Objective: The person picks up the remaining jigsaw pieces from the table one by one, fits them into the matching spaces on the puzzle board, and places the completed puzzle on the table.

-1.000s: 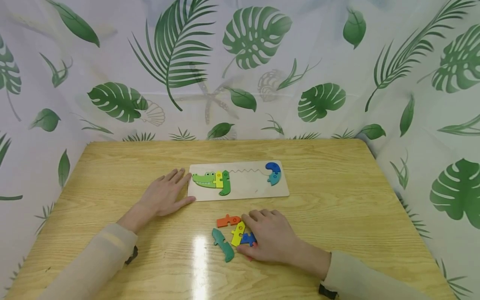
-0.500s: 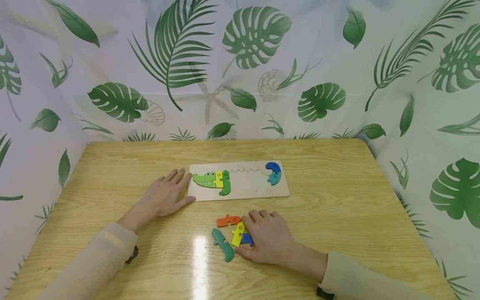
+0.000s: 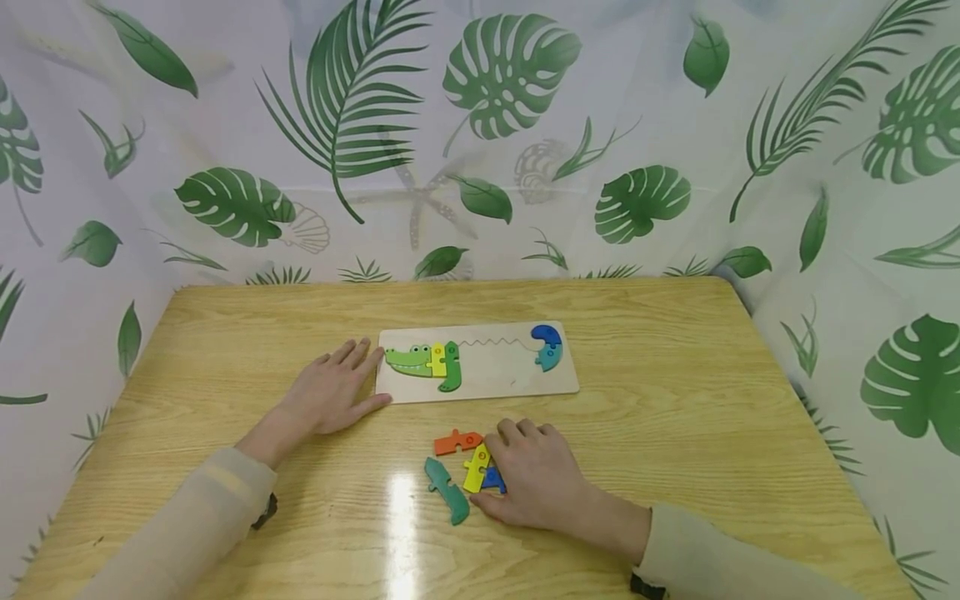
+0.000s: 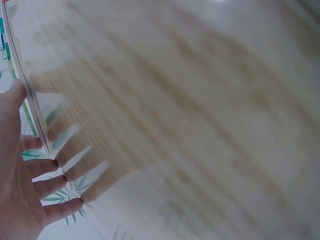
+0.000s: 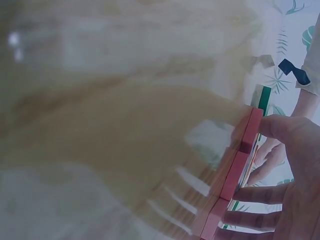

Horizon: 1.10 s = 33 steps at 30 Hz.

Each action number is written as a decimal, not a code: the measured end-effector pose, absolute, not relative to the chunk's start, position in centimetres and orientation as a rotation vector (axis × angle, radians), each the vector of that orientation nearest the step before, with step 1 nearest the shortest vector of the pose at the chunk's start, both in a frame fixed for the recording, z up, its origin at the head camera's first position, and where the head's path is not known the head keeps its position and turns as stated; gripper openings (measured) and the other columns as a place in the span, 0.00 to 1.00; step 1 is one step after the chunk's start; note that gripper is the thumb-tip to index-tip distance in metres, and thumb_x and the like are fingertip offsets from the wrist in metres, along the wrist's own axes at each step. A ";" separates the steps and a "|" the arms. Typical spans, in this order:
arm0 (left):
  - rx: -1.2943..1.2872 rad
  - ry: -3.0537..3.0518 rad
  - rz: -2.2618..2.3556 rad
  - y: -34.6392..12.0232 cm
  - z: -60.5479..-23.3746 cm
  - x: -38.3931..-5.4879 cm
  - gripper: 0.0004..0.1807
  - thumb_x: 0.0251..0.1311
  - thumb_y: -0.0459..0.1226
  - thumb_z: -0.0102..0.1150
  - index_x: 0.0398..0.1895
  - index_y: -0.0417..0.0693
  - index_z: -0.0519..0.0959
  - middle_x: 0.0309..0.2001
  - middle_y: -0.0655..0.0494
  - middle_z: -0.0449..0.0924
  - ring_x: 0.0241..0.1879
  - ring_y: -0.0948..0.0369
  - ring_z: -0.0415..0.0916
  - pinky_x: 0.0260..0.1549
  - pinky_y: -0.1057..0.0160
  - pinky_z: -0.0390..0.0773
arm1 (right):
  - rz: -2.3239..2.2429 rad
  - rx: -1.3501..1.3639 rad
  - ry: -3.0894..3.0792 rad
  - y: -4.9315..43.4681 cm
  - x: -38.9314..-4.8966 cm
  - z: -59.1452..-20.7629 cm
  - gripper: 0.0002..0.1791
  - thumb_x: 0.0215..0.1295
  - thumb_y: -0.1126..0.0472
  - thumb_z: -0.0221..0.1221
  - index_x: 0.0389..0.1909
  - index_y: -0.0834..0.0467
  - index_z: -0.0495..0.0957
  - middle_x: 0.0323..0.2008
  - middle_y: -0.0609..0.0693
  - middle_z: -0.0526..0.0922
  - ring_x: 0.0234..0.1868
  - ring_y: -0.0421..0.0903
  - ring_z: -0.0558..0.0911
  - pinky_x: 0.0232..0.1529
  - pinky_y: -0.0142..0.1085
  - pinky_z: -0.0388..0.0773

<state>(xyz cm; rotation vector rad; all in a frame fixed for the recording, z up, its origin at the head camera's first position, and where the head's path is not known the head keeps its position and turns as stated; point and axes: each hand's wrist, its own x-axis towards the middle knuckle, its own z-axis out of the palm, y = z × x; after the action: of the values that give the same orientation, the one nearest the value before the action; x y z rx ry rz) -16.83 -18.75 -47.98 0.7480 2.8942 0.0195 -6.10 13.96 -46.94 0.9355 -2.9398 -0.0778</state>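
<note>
A thin wooden puzzle board (image 3: pixel 498 375) lies towards the middle of the table. On it sit a green crocodile head (image 3: pixel 408 360), a yellow piece (image 3: pixel 438 358), a green leg piece (image 3: pixel 452 367) and two blue tail pieces (image 3: pixel 551 346). My left hand (image 3: pixel 330 392) rests flat at the board's left end, fingers spread, thumb on its near corner. Nearer me, my right hand (image 3: pixel 536 479) is curled low over the loose pieces. In the right wrist view its thumb and fingers are around a red puzzle piece (image 5: pixel 234 175), which the hand hides in the head view.
Beside the right hand lie an orange piece (image 3: pixel 457 442), a yellow piece (image 3: pixel 477 468), a partly covered blue piece (image 3: pixel 493 479) and a teal leg piece (image 3: pixel 446 492). A leaf-print cloth (image 3: pixel 465 167) walls the table's (image 3: pixel 262 533) back and sides.
The right hand has shifted slightly left, covering the red piece and more of the blue one. The left hand and the board have stayed where they were.
</note>
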 end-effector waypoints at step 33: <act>0.753 2.908 0.049 -18.8 -48.1 -16.9 0.46 0.76 0.65 0.46 0.84 0.45 0.59 0.82 0.36 0.58 0.81 0.38 0.60 0.71 0.34 0.72 | -0.003 0.945 -2.973 14.9 -7.6 -45.6 0.42 0.59 0.22 0.61 0.59 0.52 0.82 0.55 0.51 0.85 0.55 0.52 0.84 0.53 0.46 0.85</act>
<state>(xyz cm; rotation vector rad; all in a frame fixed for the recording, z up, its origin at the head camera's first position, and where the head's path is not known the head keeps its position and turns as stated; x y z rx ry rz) -16.87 -18.84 -48.07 0.7530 2.9075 0.0494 -7.59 14.90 -45.63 0.9451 -2.9727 -0.0031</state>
